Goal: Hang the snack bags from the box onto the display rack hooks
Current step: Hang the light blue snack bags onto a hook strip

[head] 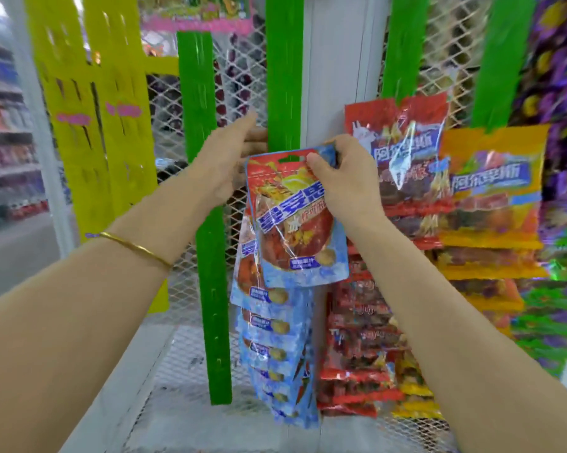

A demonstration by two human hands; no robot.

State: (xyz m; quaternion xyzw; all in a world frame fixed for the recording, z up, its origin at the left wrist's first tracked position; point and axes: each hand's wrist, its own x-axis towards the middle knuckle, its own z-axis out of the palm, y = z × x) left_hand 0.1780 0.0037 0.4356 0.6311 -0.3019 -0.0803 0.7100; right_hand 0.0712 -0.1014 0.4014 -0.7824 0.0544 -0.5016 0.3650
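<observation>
My right hand pinches the top right corner of a red-and-blue snack bag, holding it up against a green hanging strip. My left hand reaches behind the bag's top left and grips that strip with its fingers. Below the held bag, several matching blue bags hang in an overlapping column down the strip. The strip's hooks are hidden behind the bag and my hands. The box is not in view.
A second green strip hangs bare to the left, with yellow strips further left. Red bags and orange bags hang in columns on the right. White wire mesh backs and floors the rack.
</observation>
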